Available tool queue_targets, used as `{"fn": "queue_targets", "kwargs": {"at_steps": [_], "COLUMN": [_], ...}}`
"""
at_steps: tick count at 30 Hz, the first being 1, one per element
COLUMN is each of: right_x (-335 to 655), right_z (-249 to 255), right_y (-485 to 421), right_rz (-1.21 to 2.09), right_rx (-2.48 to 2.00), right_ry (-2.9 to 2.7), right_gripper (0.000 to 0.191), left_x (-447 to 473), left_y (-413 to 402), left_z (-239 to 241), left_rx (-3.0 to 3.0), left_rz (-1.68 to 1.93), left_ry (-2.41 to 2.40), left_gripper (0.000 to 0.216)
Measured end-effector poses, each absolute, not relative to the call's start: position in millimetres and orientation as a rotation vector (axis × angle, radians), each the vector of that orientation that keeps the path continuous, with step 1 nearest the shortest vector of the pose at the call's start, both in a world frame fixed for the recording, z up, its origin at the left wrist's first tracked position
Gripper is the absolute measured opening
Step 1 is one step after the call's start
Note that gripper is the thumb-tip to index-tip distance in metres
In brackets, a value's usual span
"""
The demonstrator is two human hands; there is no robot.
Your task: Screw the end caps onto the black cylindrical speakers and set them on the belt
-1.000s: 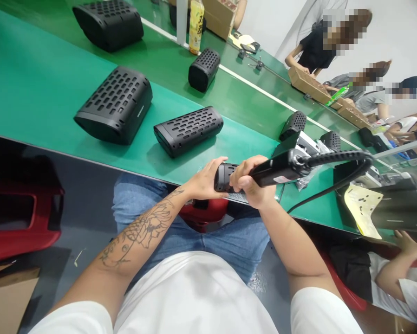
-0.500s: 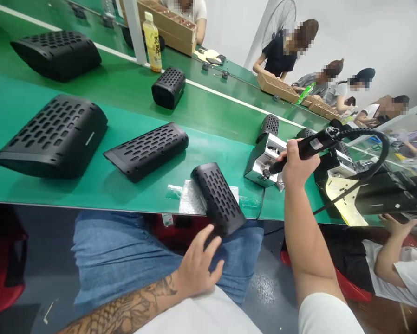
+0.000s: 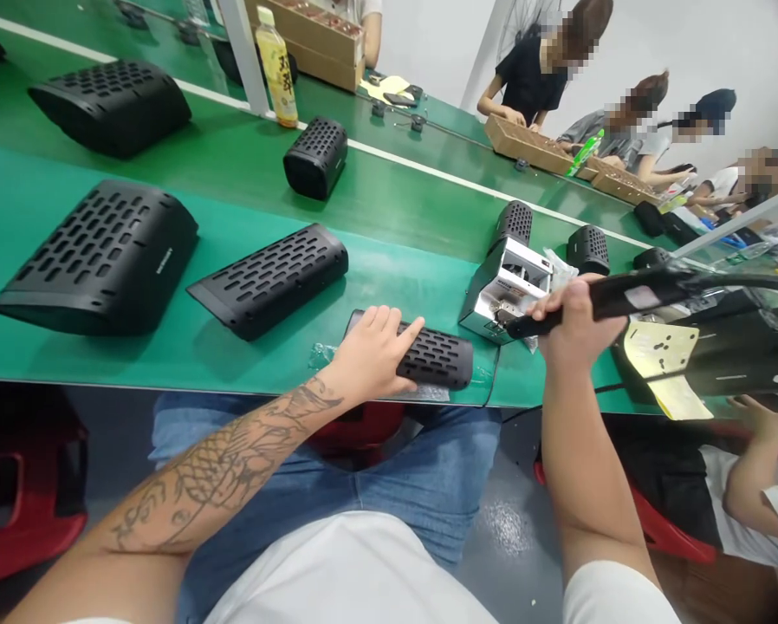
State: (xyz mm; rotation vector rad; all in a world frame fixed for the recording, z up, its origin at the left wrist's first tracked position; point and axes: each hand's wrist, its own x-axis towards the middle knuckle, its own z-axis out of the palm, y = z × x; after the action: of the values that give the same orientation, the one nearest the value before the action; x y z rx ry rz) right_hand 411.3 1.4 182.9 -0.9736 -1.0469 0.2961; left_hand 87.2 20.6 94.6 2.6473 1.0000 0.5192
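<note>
My left hand (image 3: 374, 351) lies over the left part of a black perforated housing (image 3: 437, 355), fingers across its top and thumb on the near side. The housing rests lengthwise along the front edge of the green bench, slots upward, on a silvery pad (image 3: 424, 393) that is mostly covered. My right hand (image 3: 577, 329) is wrapped round a black electric screwdriver (image 3: 629, 296), held slanting. Its tip end is at the front of a small silver and black screw feeder (image 3: 507, 290); whether a screw is on the bit I cannot make out.
More black housings (image 3: 272, 277) stand on the left of the bench and on the green belt (image 3: 415, 204) behind. A drink bottle (image 3: 275, 69) stands by a white post. Yellow paper (image 3: 668, 364) lies at the right, near a co-worker's hand (image 3: 762, 412). Others work opposite at cardboard trays (image 3: 525, 147).
My left hand has moved up from my lap onto the housing. The housing has turned from jutting over the bench edge to lying along it. My right hand has shifted slightly right with the screwdriver.
</note>
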Motion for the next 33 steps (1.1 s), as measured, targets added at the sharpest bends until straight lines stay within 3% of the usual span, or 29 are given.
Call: {"fn": "queue_targets", "kwargs": {"at_steps": [5,12,33], "right_x": [370.0,338.5,340.6], "right_z": [202.6,182.6,170.3], "right_y": [-61.8,-71.1,-60.3], "right_rz": [0.536,0.596,0.855], "right_rx": [-0.762,-0.718,-0.756], "right_ry": [-1.224,-1.295,-1.321], "right_gripper": [0.041,0.034,0.049], "left_x": [88.0,91.9,93.2], "left_y": [-1.9,-8.2,-10.6], "left_z": [97.0,119.4,120.4], "left_rx": [2.675,2.768,2.774], "left_rz": [0.450,0.214,0.228], "left_ry": [1.147,1.257,1.262], "left_gripper": [0.119,0.114,0.113]}}
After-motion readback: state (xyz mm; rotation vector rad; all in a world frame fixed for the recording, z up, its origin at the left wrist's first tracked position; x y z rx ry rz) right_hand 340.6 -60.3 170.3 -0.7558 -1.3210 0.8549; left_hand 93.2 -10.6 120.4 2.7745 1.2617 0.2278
